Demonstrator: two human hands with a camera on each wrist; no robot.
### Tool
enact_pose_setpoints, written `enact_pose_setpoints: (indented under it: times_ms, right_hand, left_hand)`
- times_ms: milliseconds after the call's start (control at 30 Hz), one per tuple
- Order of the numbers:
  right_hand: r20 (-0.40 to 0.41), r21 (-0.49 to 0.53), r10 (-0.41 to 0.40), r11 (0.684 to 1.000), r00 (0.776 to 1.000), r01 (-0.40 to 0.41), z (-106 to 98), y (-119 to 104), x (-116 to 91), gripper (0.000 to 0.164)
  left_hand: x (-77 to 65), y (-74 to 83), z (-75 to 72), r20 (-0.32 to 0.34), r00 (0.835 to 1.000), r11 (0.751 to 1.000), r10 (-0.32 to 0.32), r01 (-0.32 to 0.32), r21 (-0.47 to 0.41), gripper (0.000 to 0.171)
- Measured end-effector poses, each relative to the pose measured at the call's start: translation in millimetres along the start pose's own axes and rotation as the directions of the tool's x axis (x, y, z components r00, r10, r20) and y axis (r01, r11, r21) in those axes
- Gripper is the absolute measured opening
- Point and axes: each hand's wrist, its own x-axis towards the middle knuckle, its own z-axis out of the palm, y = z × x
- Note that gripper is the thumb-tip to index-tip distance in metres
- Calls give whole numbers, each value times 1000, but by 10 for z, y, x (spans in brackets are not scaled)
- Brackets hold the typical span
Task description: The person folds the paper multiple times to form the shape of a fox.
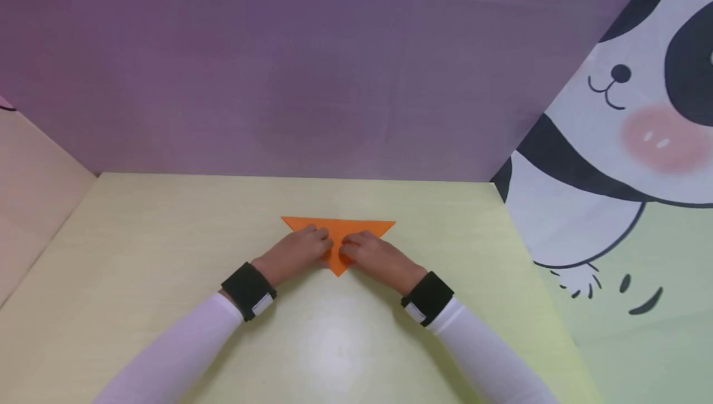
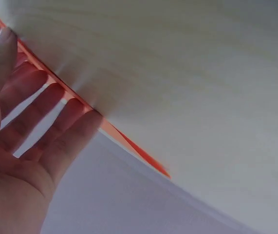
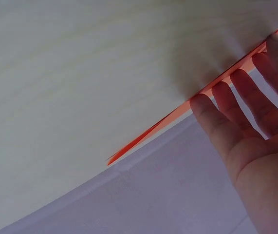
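Observation:
On the table lies an orange sheet of paper [image 1: 337, 228], folded into a triangle with its long edge at the back and a point toward the person. My left hand [image 1: 295, 254] rests its fingertips on the left part of the paper, the thumb close to the front point. The right hand [image 1: 384, 262] mirrors it on the right part. In the left wrist view, spread fingers [image 2: 56, 97] press along the thin orange edge [image 2: 143, 158]. Similar spread fingers [image 3: 207, 112] touch the paper [image 3: 139, 141] in the right wrist view. Both outer corners stick out past the hands.
The pale wooden table [image 1: 167, 237] ends at a purple cloth backdrop [image 1: 306, 82]. To the right hangs a cloth printed with a panda [image 1: 613, 144]. A light panel [image 1: 33, 193] borders the left side. Each wrist wears a black band [image 1: 249, 291].

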Motion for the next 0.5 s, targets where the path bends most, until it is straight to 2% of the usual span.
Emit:
enact_pose_setpoints:
  times_ms: [100, 200, 333, 500]
  right_hand:
    - [-13, -22, 6, 1000, 1000, -6, 6, -16, 10, 25]
    - [-23, -61, 12, 998, 1000, -13, 13, -30, 19, 23]
    - [-31, -117, 8, 993, 1000, -11, 9, -45, 22, 22]
    - [-8, -138, 20, 990, 1000, -21, -7, -47, 26, 29]
  left_hand:
    - [-2, -3, 19, -11, 1000, 998, 30, -29, 58, 20]
    - [-3, -7, 26, -7, 999, 995, 48, -47, 92, 18]
    - [-21, -19, 11, 11, 998, 996, 56, -56, 74, 17]
    - [-53, -45, 7, 20, 998, 997, 57, -58, 47, 16]
